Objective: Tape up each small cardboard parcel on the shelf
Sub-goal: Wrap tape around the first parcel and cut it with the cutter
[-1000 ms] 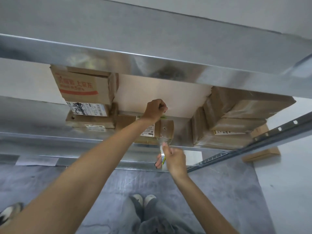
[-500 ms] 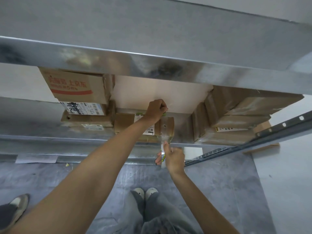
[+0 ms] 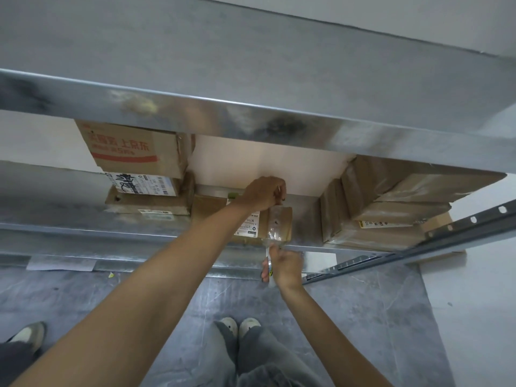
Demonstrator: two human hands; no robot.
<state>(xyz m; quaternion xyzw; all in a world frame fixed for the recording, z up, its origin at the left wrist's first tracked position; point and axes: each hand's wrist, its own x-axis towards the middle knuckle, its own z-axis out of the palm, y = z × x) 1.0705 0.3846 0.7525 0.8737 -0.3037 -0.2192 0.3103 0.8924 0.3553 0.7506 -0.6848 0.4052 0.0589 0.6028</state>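
**Fingers [image 3: 264,271] clamped round tape roll [image 3: 270,272], strip stretching up to small parcel [image 3: 212,210]**

Nearest, the right hand [image 3: 286,268] is gripping the tape roll just below the rim of the lower shelf [image 3: 139,233]. Clear tape [image 3: 275,233] is running from the roll up over the small parcel's near right end. The small parcel is lying on the lower shelf, label upward, between two box stacks. The left hand [image 3: 262,192] is reaching across it, fingers curled over its far top edge and holding it. The left stack [image 3: 145,174] and the right stack [image 3: 385,208] are flanking it — the left stack touching, the right stack apart. The upper shelf [image 3: 251,118] is overhanging everything.
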